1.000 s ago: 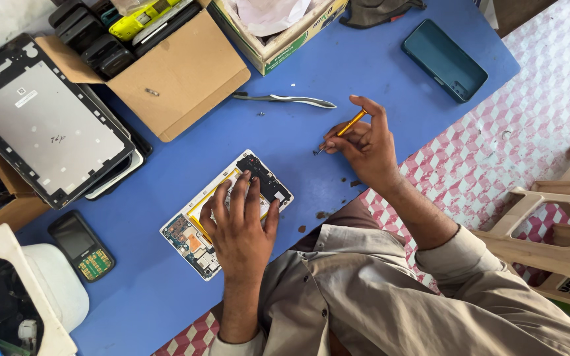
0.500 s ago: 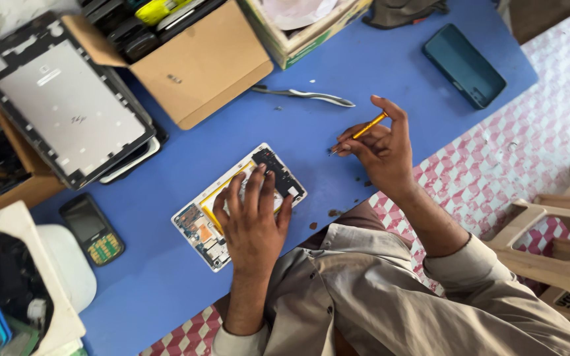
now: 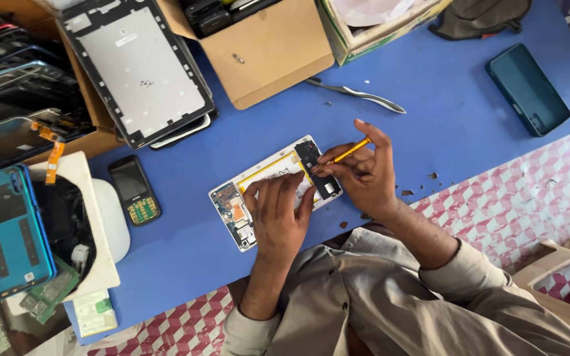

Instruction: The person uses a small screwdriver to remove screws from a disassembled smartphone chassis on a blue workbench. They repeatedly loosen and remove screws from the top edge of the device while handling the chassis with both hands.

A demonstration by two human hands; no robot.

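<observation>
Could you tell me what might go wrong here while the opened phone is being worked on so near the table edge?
The yellow-handled screwdriver in the right hand points into the opened white phone; a slip could scratch its exposed boards. The left hand alone pins the phone down, so it might shift. Small dark bits lie loose on the blue table near its edge and could roll off.
</observation>
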